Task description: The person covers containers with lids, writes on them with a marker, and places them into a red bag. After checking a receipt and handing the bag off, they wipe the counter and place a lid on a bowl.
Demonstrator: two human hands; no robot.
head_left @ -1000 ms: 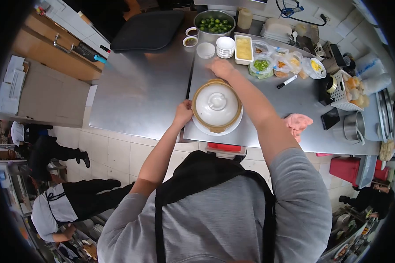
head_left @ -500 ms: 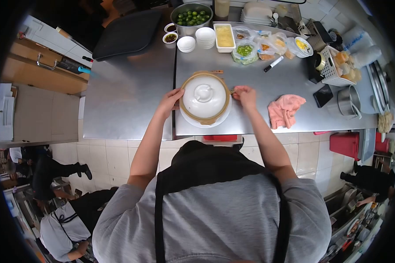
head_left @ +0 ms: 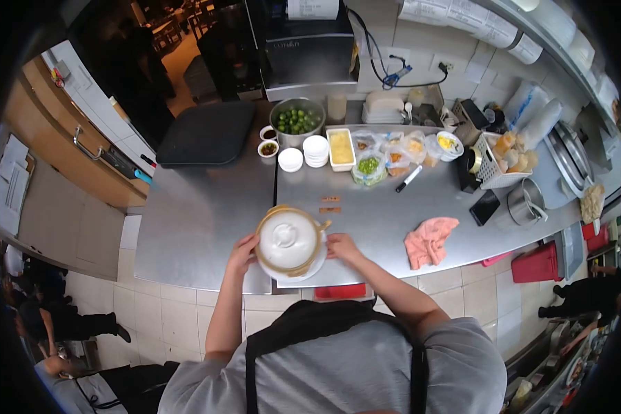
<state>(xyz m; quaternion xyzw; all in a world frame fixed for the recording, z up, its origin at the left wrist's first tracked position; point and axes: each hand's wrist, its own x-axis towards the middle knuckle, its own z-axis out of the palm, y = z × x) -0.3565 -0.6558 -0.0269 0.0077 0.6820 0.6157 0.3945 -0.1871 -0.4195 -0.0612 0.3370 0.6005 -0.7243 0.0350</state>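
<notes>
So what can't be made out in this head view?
- Contents of the clay pot: hidden by its white lid.
- Left hand and right hand fingertips: partly behind the pot's rim and plate.
- The two small strips beyond the pot: too small to identify.
- Picture corners: cut off by the dark lens edge.

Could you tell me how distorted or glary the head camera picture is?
Head view: strong fisheye, black corners, counter edges bowed; soft glare on the steel counter; the lidded clay pot between left hand and right hand stays sharp.
</notes>
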